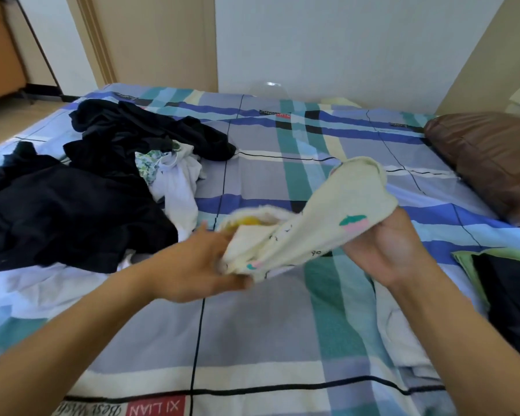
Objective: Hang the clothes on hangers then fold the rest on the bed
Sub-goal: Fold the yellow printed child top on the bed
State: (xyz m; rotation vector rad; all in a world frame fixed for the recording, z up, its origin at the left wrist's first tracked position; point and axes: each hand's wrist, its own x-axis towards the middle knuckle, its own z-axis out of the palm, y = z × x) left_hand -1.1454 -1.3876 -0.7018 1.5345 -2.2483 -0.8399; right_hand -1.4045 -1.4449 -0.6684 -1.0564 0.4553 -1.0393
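A small cream-yellow garment (327, 217) with little pink and teal prints hangs in the air over the bed (252, 331). My left hand (198, 262) grips its lower left end, where the cloth bunches and blurs. My right hand (391, 244) holds the upper right end, palm toward me, with the fingers hidden behind the cloth. To the left on the bed lies a heap of black clothes (72, 205) with a white garment (177, 187) and a green-patterned piece (147, 163) mixed in.
A brown pillow (490, 163) lies at the right side of the bed. A dark folded item on green cloth (511, 289) sits at the right edge. A wall and a beige door frame (102, 40) stand behind the bed.
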